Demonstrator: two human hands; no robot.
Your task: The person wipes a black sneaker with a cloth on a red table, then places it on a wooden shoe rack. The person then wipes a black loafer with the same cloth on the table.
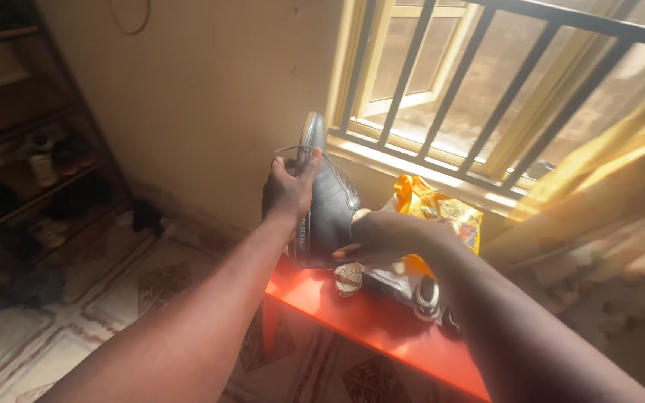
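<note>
Head view, looking down along both your forearms. Your left hand (287,190) grips the grey lace-up shoe (324,201) from its left side: thumb tip pressed on the upper near the laces, the other fingers wrapped behind and out of sight. Shoe stands on end, toe pointing up toward the barred window (487,89), heel end down over the red bench (367,317). Whether the heel touches the bench you cannot tell.

Your right hand (386,237) sits at the shoe's lower right, at the opening; fingers curled, but whether they clasp the shoe or something else is hidden by the wrist.

Just behind that hand: an orange-yellow plastic bag (434,205). Below it on the bench, more footwear (427,297), blurred. Dark shelf rack (31,172) stands well apart at left; patterned floor tiles (113,298) beneath.
</note>
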